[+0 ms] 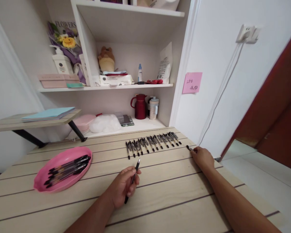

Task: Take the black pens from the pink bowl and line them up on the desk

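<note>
Pen (136, 169) is held aslant in the left hand (122, 186), its barrel clasped by closed fingers, its pale tip pointed up and away, its black end showing below the fingers. At the right hand (203, 159), a small black piece (188, 147) is pinched, jutting out to the left of the fingers; whether it is a loose cap or the end of another pen cannot be told. Beyond the left fingers, and to the left of the right ones, a slanting row of pens (153, 143) is laid out side by side on the desk (165, 171). Well to the left of the left fingers, more pens (68, 170) are piled in a pink bowl (66, 153). The held pen is judged light, stiff and slick, easily rolled in the fingers; it is best gripped at mid-barrel, clear of the bare point.
</note>
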`<action>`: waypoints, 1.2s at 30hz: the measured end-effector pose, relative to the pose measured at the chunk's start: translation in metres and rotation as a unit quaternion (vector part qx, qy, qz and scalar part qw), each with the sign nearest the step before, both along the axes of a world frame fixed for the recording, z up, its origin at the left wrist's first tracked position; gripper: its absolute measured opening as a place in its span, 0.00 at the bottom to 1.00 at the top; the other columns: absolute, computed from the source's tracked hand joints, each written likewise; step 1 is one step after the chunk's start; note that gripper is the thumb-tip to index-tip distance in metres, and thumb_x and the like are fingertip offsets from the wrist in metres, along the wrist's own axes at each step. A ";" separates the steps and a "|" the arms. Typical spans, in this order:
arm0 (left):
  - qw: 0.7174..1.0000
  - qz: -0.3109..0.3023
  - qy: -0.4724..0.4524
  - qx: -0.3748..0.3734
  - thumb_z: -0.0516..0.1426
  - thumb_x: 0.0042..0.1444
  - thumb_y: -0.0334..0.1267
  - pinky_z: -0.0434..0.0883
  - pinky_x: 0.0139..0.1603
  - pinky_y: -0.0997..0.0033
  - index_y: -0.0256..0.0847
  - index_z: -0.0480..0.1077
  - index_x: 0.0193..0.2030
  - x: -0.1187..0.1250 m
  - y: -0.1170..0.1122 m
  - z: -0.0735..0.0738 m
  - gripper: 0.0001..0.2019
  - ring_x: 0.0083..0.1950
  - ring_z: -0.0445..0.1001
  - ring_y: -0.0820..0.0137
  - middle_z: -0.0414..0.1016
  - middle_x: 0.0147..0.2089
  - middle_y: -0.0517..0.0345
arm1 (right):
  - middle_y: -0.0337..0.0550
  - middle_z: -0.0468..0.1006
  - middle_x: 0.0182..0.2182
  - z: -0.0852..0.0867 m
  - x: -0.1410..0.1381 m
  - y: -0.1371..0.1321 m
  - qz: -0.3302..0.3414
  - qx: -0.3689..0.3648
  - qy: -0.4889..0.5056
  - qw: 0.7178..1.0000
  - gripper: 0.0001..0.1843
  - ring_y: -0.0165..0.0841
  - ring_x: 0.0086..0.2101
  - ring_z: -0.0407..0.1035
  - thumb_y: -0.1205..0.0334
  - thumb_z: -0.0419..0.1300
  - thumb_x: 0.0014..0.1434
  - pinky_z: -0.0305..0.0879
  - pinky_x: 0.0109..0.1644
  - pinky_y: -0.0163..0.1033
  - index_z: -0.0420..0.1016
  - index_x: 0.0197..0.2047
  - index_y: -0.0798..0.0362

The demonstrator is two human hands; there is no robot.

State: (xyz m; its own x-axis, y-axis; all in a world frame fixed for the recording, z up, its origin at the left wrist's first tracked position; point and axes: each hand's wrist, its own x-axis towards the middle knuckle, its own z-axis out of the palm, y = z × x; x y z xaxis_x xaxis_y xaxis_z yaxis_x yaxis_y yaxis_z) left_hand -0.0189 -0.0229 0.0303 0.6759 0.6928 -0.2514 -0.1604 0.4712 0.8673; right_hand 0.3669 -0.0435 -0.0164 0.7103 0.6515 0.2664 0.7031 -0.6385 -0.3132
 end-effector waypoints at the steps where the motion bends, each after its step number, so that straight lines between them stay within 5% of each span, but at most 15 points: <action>1: 1.000 0.000 0.000 0.001 0.54 0.51 0.41 0.44 0.12 0.81 0.37 0.65 0.35 0.000 0.000 0.000 0.10 0.14 0.52 0.84 0.65 0.24 0.63 | 0.53 0.76 0.34 0.000 0.000 0.000 -0.001 0.000 -0.003 1.000 0.19 0.40 0.36 0.71 0.52 0.48 0.53 0.61 0.32 0.38 0.75 0.38 0.53; 10: 1.000 -0.001 0.001 0.011 0.53 0.52 0.41 0.45 0.12 0.81 0.36 0.65 0.36 0.001 0.000 -0.003 0.10 0.14 0.53 0.84 0.65 0.24 0.64 | 0.58 0.74 0.38 0.009 -0.009 -0.005 -0.014 0.034 -0.002 0.999 0.22 0.43 0.38 0.69 0.53 0.50 0.52 0.61 0.34 0.40 0.72 0.44 0.58; 15: 1.000 0.019 0.003 0.012 0.55 0.50 0.42 0.47 0.13 0.81 0.37 0.64 0.35 0.003 -0.001 -0.004 0.11 0.14 0.55 0.83 0.65 0.23 0.64 | 0.48 0.76 0.28 0.037 -0.065 -0.003 0.075 0.114 0.115 0.984 0.17 0.38 0.32 0.69 0.49 0.52 0.50 0.59 0.32 0.38 0.74 0.32 0.53; 17: 0.999 0.035 -0.003 0.009 0.57 0.48 0.40 0.49 0.14 0.81 0.37 0.63 0.33 0.005 -0.003 -0.004 0.10 0.15 0.56 0.83 0.65 0.22 0.65 | 0.44 0.74 0.22 0.047 -0.108 -0.003 0.171 0.143 0.272 0.936 0.18 0.34 0.26 0.67 0.46 0.53 0.49 0.59 0.29 0.36 0.72 0.26 0.53; 19: 0.999 0.047 -0.010 0.008 0.58 0.46 0.39 0.50 0.15 0.81 0.38 0.61 0.31 0.006 -0.004 -0.005 0.10 0.15 0.57 0.83 0.65 0.22 0.66 | 0.42 0.74 0.22 0.054 -0.156 -0.004 0.259 0.131 0.454 0.842 0.20 0.31 0.24 0.66 0.44 0.56 0.47 0.58 0.27 0.35 0.70 0.25 0.54; 22: 0.999 0.052 -0.014 0.005 0.59 0.45 0.39 0.50 0.15 0.81 0.39 0.60 0.29 0.007 -0.005 -0.006 0.11 0.16 0.59 0.83 0.65 0.22 0.66 | 0.41 0.74 0.25 0.058 -0.216 -0.005 0.291 0.148 0.601 0.730 0.21 0.29 0.26 0.65 0.43 0.59 0.44 0.58 0.28 0.33 0.69 0.26 0.54; 25: 0.999 0.046 -0.021 0.010 0.60 0.44 0.39 0.49 0.16 0.81 0.39 0.61 0.29 0.006 -0.005 -0.008 0.12 0.16 0.59 0.83 0.65 0.21 0.65 | 0.36 0.70 0.19 0.056 -0.248 0.000 0.275 0.194 0.634 0.696 0.20 0.26 0.22 0.62 0.44 0.63 0.40 0.56 0.26 0.33 0.66 0.22 0.54; 29: 0.998 0.046 -0.035 0.016 0.60 0.44 0.41 0.48 0.15 0.81 0.39 0.62 0.31 0.006 -0.004 -0.013 0.12 0.15 0.59 0.82 0.65 0.21 0.66 | 0.32 0.64 0.14 0.048 -0.253 0.008 0.292 0.250 0.623 0.681 0.18 0.25 0.18 0.57 0.49 0.66 0.38 0.55 0.25 0.33 0.66 0.19 0.54; 34: 0.999 0.025 -0.047 0.011 0.55 0.49 0.45 0.50 0.14 0.80 0.37 0.64 0.34 0.008 -0.002 -0.018 0.12 0.14 0.60 0.80 0.67 0.20 0.63 | 0.38 0.72 0.21 0.045 -0.250 0.004 0.330 0.241 0.690 0.597 0.17 0.25 0.18 0.59 0.48 0.63 0.43 0.56 0.23 0.34 0.72 0.28 0.55; 36: 0.999 0.021 -0.047 0.013 0.54 0.50 0.46 0.49 0.13 0.79 0.37 0.65 0.34 0.008 -0.002 -0.017 0.13 0.13 0.59 0.80 0.66 0.20 0.62 | 0.38 0.72 0.22 0.045 -0.251 0.002 0.323 0.234 0.703 0.589 0.18 0.25 0.18 0.60 0.46 0.62 0.45 0.56 0.22 0.34 0.72 0.30 0.54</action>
State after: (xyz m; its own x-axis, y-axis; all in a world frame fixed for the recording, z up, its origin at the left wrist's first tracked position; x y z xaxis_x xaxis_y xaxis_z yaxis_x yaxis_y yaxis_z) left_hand -0.0108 -0.0252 0.0129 0.6661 0.7260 -0.1707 -0.2603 0.4408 0.8590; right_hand 0.1162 -0.0411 0.0284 0.0870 0.9957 -0.0307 -0.4128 0.0079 -0.9108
